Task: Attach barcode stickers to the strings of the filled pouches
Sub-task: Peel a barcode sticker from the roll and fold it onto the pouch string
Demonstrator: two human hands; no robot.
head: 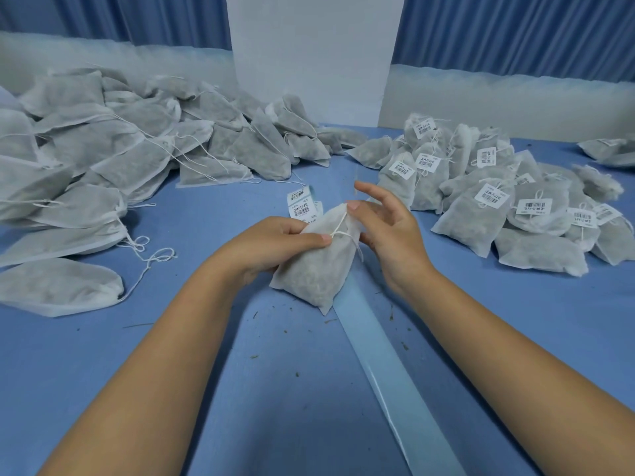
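A filled white mesh pouch (314, 266) is held above the blue table at centre. My left hand (275, 242) grips its upper left side, thumb pressing the drawstring knot (338, 231). My right hand (385, 225) is at the pouch's top right corner, thumb touching the neck, with the fingers spread and relaxed. A strip of barcode stickers (300, 204) lies on the table just behind the pouch. The pouch in hand shows no sticker.
A big heap of unlabelled pouches (113, 159) with loose strings fills the left. Labelled pouches (498, 197) pile up at the right. A pale backing strip (385, 365) runs across the blue table (240, 389). A white panel (312, 56) stands behind.
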